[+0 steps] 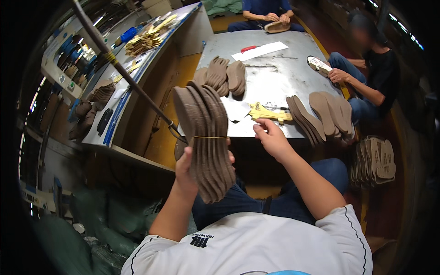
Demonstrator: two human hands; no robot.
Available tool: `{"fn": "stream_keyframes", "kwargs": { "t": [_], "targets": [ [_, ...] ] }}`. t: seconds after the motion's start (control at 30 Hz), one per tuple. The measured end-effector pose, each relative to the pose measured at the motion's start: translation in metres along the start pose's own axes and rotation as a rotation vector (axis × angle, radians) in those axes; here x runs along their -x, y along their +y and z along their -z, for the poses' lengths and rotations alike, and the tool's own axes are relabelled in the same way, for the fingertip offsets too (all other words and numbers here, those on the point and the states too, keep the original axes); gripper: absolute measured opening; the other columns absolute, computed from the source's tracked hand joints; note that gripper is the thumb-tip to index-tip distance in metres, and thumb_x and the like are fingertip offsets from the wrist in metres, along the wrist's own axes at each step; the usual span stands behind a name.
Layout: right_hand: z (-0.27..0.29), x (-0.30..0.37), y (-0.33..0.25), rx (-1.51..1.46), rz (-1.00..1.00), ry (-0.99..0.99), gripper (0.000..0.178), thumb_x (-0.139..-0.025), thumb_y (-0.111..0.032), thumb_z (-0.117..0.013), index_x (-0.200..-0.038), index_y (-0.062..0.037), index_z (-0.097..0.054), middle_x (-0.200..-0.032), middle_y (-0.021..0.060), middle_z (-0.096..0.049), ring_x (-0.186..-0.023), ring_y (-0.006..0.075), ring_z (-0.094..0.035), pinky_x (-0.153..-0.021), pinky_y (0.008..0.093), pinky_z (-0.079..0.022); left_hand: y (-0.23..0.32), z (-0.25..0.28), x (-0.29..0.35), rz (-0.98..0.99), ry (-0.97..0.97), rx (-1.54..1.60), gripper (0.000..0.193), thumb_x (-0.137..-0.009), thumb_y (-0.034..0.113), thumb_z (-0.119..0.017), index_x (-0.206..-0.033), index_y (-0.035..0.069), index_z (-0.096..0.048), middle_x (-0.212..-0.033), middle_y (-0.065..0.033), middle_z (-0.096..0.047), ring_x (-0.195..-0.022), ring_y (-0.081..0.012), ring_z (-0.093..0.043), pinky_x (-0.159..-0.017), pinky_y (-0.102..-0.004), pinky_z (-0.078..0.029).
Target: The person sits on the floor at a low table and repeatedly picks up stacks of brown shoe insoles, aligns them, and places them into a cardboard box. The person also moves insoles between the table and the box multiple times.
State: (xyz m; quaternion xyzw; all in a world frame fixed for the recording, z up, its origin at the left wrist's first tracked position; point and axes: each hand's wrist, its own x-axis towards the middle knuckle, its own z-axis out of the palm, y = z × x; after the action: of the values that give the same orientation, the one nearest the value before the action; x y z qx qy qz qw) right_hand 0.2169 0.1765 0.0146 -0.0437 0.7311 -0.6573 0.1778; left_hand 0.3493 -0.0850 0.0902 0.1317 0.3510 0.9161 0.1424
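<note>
A tall bundle of brown shoe insoles point(206, 151) stands upright in front of me, bound round the middle by a thin yellowish rubber band point(208, 137). My left hand point(185, 172) is closed round the bundle's lower half, thumb on one side and fingertips showing on the other. Off to the right, my right hand point(273, 141) hovers at the table's near edge, apart from the bundle. Its index finger and thumb are a little apart and nothing shows between them; the other fingers are curled. Yellow shoe-shaped templates point(270, 112) lie just beyond it.
On the metal table point(279, 48) are brown insole stacks point(217, 75), more insoles point(307, 119), a white strip point(261, 51) and a red-handled tool point(248, 48). Two co-workers point(373, 68) sit around it, handling soles. A dark pole point(133, 82) slants past a side bench point(151, 50). Bundled insoles point(373, 160) stand low at right.
</note>
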Motion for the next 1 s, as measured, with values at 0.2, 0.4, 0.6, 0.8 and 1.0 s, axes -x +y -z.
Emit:
{"fn": "stream_keyframes", "kwargs": {
  "t": [0.2,0.4,0.6,0.8,1.0],
  "targets": [
    [0.038,0.119,-0.015,-0.476,0.021,-0.151,0.105,-0.109,-0.057,-0.076,-0.18,-0.003,-0.022,-0.166,0.0165,-0.051,-0.147,0.0291,-0.057,-0.12,0.0455,-0.049,-0.069,-0.001,-0.067,0.292,-0.182,0.088,0.087,-0.106,0.038,-0.074,-0.172,-0.006,-0.038,-0.167,-0.0218,-0.054,-0.143,-0.0333,-0.065,-0.119,-0.06,-0.057],
    [0.065,0.176,-0.005,-0.337,0.266,0.425,0.098,-0.096,-0.035,-0.095,-0.165,0.0051,-0.038,-0.155,0.019,-0.061,-0.14,0.0231,-0.06,-0.122,0.038,-0.05,-0.151,-0.075,-0.108,0.498,-0.146,-0.495,0.1,-0.091,0.028,-0.09,-0.171,0.0,-0.038,-0.162,-0.018,-0.056,-0.15,-0.0306,-0.058,-0.121,-0.0465,-0.052],
    [0.166,0.28,-0.003,-1.008,0.064,0.533,0.047,-0.109,-0.043,-0.076,-0.137,-0.0044,-0.075,-0.122,0.013,-0.082,-0.108,0.0219,-0.081,-0.099,0.0434,-0.064,-0.125,-0.09,-0.143,0.598,-0.529,-0.567,0.12,-0.096,0.062,-0.084,-0.183,0.004,-0.026,-0.177,-0.0249,-0.047,-0.155,-0.0412,-0.057,-0.118,-0.0568,-0.054],
    [0.288,0.498,0.039,-0.773,0.181,1.262,0.053,-0.1,-0.037,-0.086,-0.139,-0.0034,-0.074,-0.134,0.0154,-0.079,-0.12,0.0308,-0.077,-0.108,0.0519,-0.062,-0.111,0.029,-0.182,0.527,-0.495,-1.362,0.085,-0.109,0.018,-0.078,-0.181,0.008,-0.035,-0.169,-0.0248,-0.056,-0.141,-0.0325,-0.066,-0.112,-0.043,-0.057],
    [0.342,0.721,0.123,-0.274,-0.524,1.982,0.063,-0.1,-0.029,-0.083,-0.149,0.0069,-0.066,-0.143,0.0217,-0.076,-0.131,0.0344,-0.074,-0.113,0.0503,-0.058,-0.083,0.104,-0.145,0.394,-0.393,-1.723,0.048,-0.105,0.001,-0.076,-0.151,0.0,-0.061,-0.151,-0.0099,-0.064,-0.097,-0.0184,-0.068,-0.088,-0.0303,-0.057]
  ]
}}
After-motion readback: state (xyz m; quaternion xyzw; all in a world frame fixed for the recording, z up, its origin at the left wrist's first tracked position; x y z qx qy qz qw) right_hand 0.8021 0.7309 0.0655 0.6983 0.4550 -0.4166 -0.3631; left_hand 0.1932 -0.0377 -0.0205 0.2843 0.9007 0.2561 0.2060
